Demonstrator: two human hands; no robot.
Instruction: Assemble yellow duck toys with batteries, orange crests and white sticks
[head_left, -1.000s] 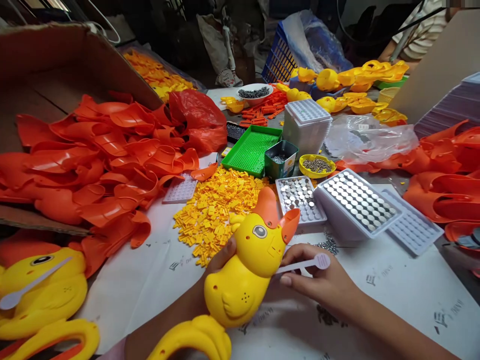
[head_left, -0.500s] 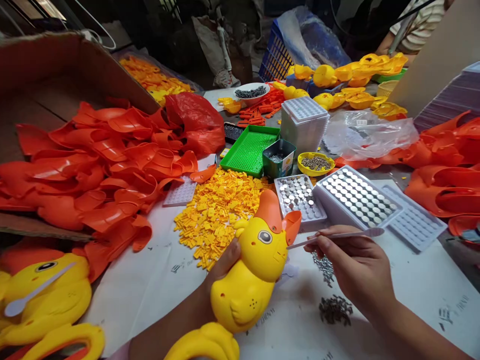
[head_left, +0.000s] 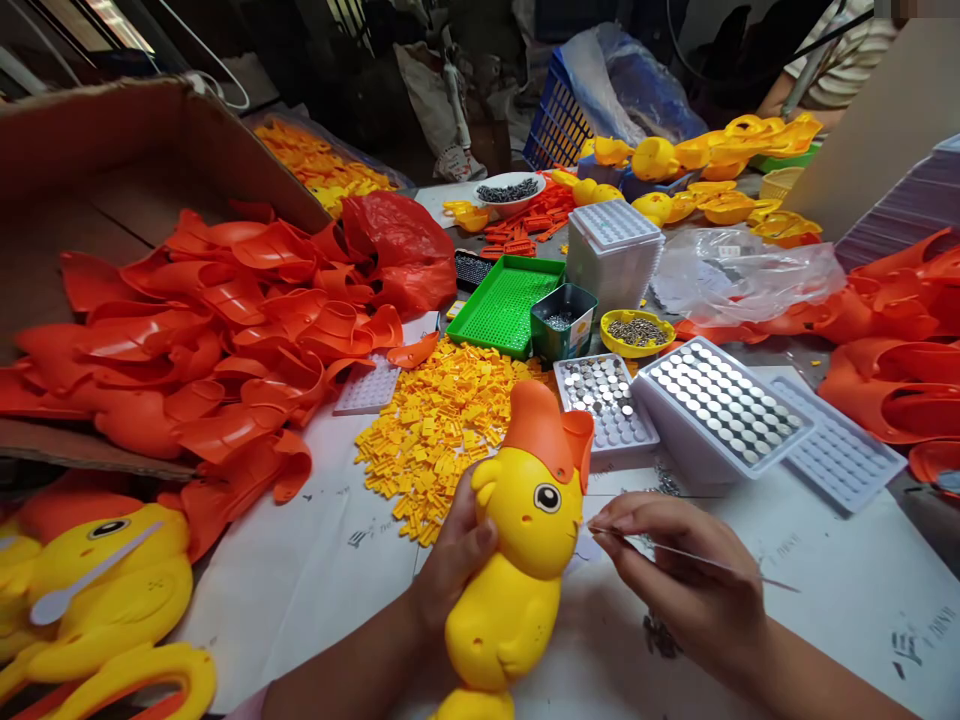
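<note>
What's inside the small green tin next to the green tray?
The green tin stands open, with small grey metal bits showing at the top. Its walls hide how deep they go. The green tray beside it looks bare.

- A worktop covered in white printed paper fills the foreground.
- A big brown cardboard box stands at the worktop's left edge.
- Beyond the worktop's far edge the room lies dim and cluttered, with a blue plastic crate there.
</note>
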